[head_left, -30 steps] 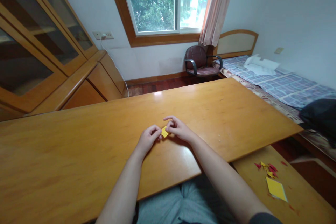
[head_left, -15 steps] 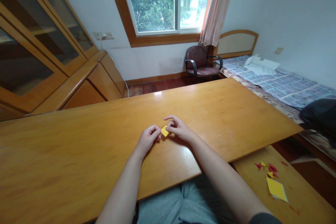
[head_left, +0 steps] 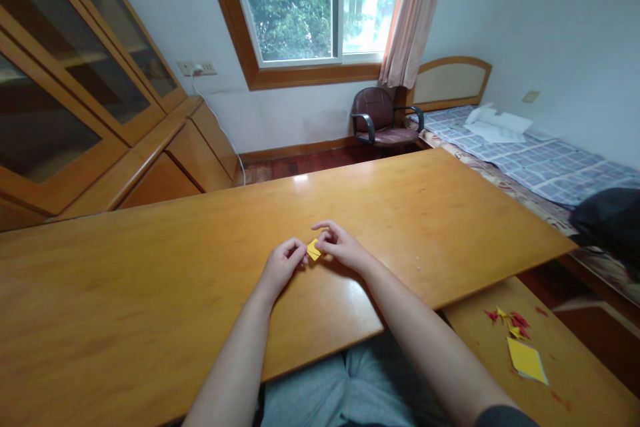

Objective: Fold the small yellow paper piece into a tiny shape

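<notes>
A small folded piece of yellow paper (head_left: pixel 313 250) is pinched between my two hands, just above the wooden table (head_left: pixel 165 280). My left hand (head_left: pixel 286 265) grips its left corner with thumb and fingertips. On the opposite side, my right hand (head_left: pixel 341 245) pinches the paper's right edge between thumb and a bent finger, while its index finger stretches out to the left. A crease or flap line crosses the paper's face. The fingertips hide the paper's outer corners.
On a lower surface (head_left: pixel 480 340) at the right lie several small red and yellow folded paper pieces (head_left: pixel 515 328) and a stack of yellow square paper (head_left: pixel 527 360). Behind the table stand an armchair (head_left: pixel 377 117) and a bed (head_left: pixel 540 160); a cabinet (head_left: pixel 100 127) stands left.
Both hands keep their grip and stay almost in place. The yellow paper shifts and tilts very slightly between the fingers.
</notes>
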A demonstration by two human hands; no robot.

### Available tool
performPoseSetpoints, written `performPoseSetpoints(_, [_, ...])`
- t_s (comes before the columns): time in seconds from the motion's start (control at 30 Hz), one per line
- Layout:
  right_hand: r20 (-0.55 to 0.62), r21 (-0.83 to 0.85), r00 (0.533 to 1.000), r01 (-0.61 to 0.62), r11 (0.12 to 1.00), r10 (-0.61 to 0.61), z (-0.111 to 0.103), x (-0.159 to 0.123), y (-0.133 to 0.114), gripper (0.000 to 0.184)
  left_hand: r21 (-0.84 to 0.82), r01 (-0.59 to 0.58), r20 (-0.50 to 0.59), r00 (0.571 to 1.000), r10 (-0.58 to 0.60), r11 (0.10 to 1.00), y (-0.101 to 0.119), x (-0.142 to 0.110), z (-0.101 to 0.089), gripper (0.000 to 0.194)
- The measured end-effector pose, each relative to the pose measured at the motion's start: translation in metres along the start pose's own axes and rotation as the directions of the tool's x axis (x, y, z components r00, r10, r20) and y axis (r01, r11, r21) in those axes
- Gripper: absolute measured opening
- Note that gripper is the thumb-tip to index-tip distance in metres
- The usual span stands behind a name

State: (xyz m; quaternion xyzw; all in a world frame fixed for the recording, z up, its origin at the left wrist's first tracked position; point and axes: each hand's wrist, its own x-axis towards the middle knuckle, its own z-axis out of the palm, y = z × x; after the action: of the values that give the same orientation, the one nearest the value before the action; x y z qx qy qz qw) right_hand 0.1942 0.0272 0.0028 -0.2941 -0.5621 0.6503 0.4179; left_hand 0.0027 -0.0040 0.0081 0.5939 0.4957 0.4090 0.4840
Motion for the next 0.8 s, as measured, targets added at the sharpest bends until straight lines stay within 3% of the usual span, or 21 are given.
performPoseSetpoints(0.8, [0.000,-0.041,1.000,-0.019,0.999,0.019,0.0001,-0.0006,0.0002,0.045,-0.006,0.006,-0.029,1.000,-0.007,1.000,-0.0006,-0.0012,-0.0002,0.028])
